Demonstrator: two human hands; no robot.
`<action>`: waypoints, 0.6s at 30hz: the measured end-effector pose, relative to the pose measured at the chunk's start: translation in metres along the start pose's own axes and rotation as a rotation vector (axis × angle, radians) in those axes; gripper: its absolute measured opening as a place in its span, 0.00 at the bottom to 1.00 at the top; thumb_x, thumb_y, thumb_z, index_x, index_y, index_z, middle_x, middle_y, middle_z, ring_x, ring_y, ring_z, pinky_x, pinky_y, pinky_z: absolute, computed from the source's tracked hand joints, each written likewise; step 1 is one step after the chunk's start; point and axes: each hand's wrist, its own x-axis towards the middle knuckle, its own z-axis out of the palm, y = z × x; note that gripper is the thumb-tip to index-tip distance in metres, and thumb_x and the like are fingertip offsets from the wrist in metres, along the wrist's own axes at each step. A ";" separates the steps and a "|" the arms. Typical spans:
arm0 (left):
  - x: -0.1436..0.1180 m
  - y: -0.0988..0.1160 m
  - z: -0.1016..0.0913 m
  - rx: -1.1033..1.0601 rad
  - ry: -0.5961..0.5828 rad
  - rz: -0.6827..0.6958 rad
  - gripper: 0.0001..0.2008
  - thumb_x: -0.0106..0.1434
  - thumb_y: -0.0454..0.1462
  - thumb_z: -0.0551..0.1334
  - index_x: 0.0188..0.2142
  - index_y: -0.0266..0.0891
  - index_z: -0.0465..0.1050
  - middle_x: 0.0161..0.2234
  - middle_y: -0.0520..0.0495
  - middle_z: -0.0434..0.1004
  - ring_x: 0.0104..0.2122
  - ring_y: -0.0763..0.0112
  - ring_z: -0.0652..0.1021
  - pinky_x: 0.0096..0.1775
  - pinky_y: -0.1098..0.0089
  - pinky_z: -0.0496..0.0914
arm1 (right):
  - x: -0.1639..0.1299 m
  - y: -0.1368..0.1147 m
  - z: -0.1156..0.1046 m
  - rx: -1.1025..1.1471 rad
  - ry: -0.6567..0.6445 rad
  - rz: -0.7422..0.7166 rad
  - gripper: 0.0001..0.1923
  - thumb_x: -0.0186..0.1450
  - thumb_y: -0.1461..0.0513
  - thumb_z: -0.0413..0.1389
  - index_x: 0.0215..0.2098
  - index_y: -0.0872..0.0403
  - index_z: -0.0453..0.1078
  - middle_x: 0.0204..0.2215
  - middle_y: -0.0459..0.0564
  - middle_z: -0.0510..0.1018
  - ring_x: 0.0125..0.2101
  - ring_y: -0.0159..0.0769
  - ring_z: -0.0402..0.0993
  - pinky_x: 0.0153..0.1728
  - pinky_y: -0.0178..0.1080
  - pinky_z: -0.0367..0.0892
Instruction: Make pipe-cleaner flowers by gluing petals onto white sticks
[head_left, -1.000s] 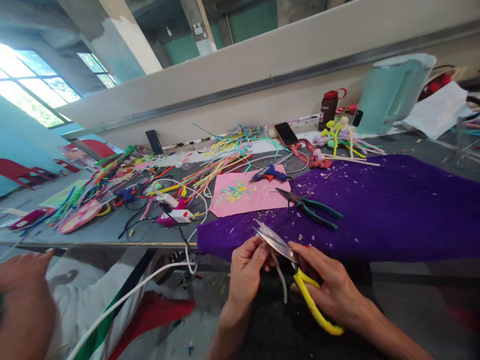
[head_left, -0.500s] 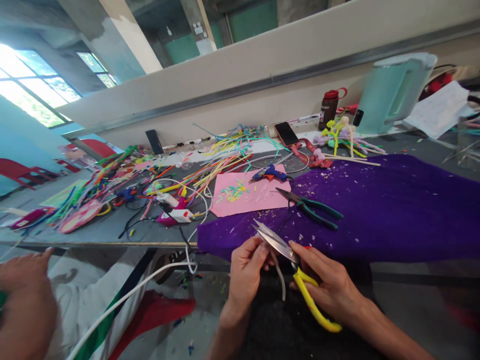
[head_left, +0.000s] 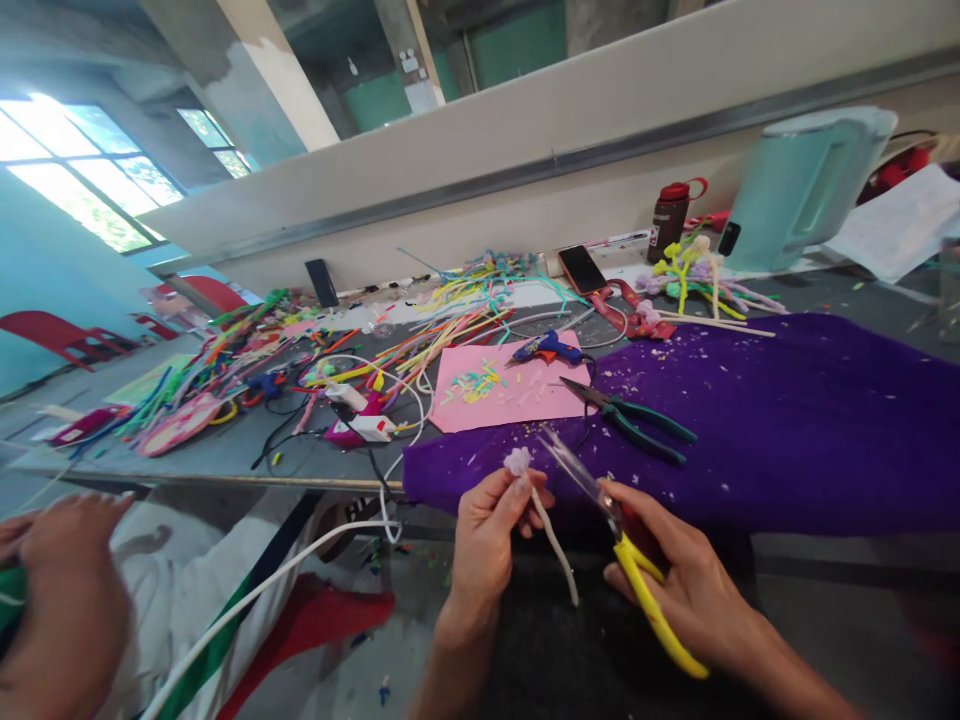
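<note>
My left hand point(head_left: 487, 530) pinches a white pipe-cleaner stem point(head_left: 553, 540) topped with a small pale lilac flower point(head_left: 517, 461), held upright at the near edge of the purple cloth point(head_left: 787, 420). My right hand point(head_left: 675, 570) grips yellow-handled scissors point(head_left: 637, 575); their blades point(head_left: 574, 468) point up and left, just right of the flower and apart from it. Green-handled pliers point(head_left: 630, 420) lie on the cloth beyond my hands.
A pink sheet point(head_left: 502, 392) with cut bits and a blue glue gun point(head_left: 547, 349) lie behind. Loose coloured pipe cleaners point(head_left: 420, 340), cables, a phone point(head_left: 581, 268), a red-capped bottle point(head_left: 669, 215) and a mint kettle point(head_left: 806, 185) crowd the table. Another person's hand point(head_left: 60, 600) is at lower left.
The scissors have drawn away to the right from the stem, uncovering the flower tip. My left hand has lifted the stem slightly. The view has shifted a little.
</note>
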 end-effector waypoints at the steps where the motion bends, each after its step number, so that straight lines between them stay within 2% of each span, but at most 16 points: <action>1: 0.000 0.000 0.000 -0.049 0.001 -0.022 0.09 0.57 0.39 0.61 0.32 0.35 0.75 0.22 0.50 0.75 0.18 0.80 0.69 0.20 0.79 0.61 | -0.001 -0.001 -0.002 0.006 -0.023 0.033 0.33 0.56 0.64 0.56 0.57 0.47 0.51 0.35 0.46 0.69 0.28 0.31 0.67 0.30 0.33 0.67; 7: 0.001 0.001 0.003 -0.220 -0.027 -0.086 0.09 0.56 0.39 0.61 0.29 0.33 0.75 0.20 0.49 0.75 0.15 0.82 0.68 0.18 0.81 0.60 | 0.000 -0.002 0.000 -0.044 -0.037 0.068 0.32 0.56 0.63 0.56 0.56 0.46 0.50 0.35 0.45 0.69 0.30 0.31 0.67 0.32 0.35 0.66; 12: 0.002 0.000 0.004 -0.267 -0.040 -0.087 0.09 0.55 0.39 0.62 0.28 0.33 0.74 0.19 0.48 0.76 0.14 0.82 0.68 0.16 0.82 0.60 | 0.004 -0.004 0.006 -0.149 0.004 -0.020 0.30 0.57 0.64 0.55 0.56 0.48 0.52 0.32 0.45 0.68 0.28 0.32 0.67 0.29 0.34 0.65; 18: 0.001 -0.003 0.004 -0.316 -0.092 -0.129 0.09 0.55 0.38 0.62 0.26 0.33 0.72 0.17 0.49 0.74 0.12 0.81 0.67 0.15 0.82 0.59 | 0.003 -0.001 0.011 -0.184 0.048 -0.107 0.30 0.57 0.64 0.55 0.57 0.50 0.53 0.32 0.47 0.67 0.29 0.32 0.66 0.29 0.34 0.65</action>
